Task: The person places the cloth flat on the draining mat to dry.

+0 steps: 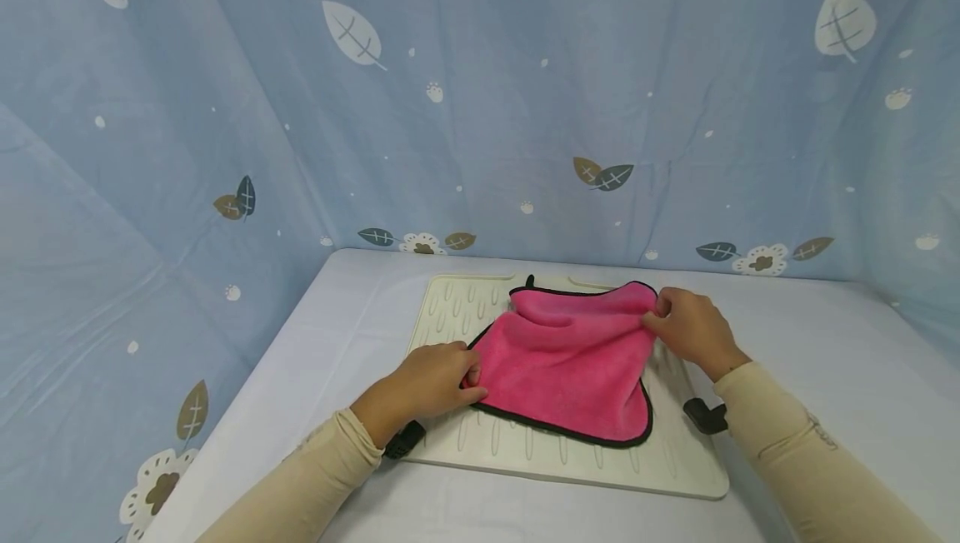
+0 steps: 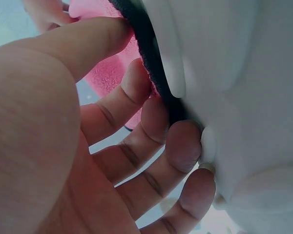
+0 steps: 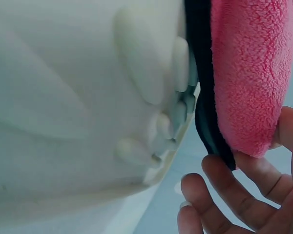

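Beige sleeves (image 1: 802, 460) nearest, coming in from the bottom corners, a black gadget (image 1: 405, 440) by the left wrist, another (image 1: 705, 416) by the right.

Pink cloth (image 1: 562, 368) with black edging (image 1: 540, 424) sits over a ridged cream board (image 1: 442, 310) on the white table (image 1: 360, 310). Board's far left and near strip are uncovered.

Left hand (image 1: 423, 381): thumb and fingers pinch the cloth's left corner, low over the board. Left wrist view: thumb at the edging, remaining fingertips at or just beside the ridges, can't tell if touching.

Right hand (image 1: 693, 326): thumb and index pinch the far right corner, which looks raised off the board. Other fingers loosely bent.

Near edge lies fairly flat. Far half is rumpled, folds running toward my right hand. Small black loop (image 1: 530, 281) pokes out at the far edge.

My take on handling it well: pinch at the edging, not the pile; plush is soft and likely to slip. Use the left corner as anchor, draw out slack gently with the right; too hard and the whole cloth could skid. Even tension, so folds flatten rather than migrate. Watch for edging curling under.
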A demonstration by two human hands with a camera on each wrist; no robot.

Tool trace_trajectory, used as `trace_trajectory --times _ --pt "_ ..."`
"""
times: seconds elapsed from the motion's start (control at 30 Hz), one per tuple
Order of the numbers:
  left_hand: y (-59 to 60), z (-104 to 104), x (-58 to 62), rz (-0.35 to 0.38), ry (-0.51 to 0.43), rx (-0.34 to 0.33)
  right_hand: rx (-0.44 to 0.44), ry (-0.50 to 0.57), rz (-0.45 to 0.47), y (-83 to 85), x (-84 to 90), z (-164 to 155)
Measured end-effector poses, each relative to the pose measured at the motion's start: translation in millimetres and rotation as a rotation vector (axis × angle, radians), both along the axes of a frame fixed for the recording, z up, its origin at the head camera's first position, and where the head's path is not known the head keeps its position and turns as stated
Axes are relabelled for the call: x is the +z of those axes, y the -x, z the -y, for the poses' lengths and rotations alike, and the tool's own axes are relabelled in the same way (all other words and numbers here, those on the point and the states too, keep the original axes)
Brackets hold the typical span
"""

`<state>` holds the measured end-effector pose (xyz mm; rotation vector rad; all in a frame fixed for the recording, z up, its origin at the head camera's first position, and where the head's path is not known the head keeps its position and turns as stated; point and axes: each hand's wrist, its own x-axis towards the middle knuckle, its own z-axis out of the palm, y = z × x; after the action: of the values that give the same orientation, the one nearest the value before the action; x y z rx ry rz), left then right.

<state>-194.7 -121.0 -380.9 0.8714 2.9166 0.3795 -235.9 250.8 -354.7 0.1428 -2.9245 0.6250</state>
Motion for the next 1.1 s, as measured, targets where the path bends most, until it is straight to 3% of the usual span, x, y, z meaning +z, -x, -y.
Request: trace_trajectory --times 0.27,0.43,0.6,0.8,1.1 --pt "-0.8 -1 1.1 -0.004 0.001 -0.006 0.007 -0.022 0.048 -0.9 -3.5 0" --pt "-1.9 -2 2.7 0.000 -0.004 -0.009 0.009 -0.036 -0.109 -10.8 0.4 8" --pt "-1.8 -1 4.4 -0.001 0.004 -0.010 0.072 -0.028 -0.238 -27.8 8.1 28" --pt "-0.5 0 5.0 -0.050 0.019 0.033 0.175 0.025 -0.232 -49.9 12.5 54" --pt "1.9 5 7.4 -0.107 0.045 0.174 0.325 0.066 -0.149 -69.3 8.8 75"
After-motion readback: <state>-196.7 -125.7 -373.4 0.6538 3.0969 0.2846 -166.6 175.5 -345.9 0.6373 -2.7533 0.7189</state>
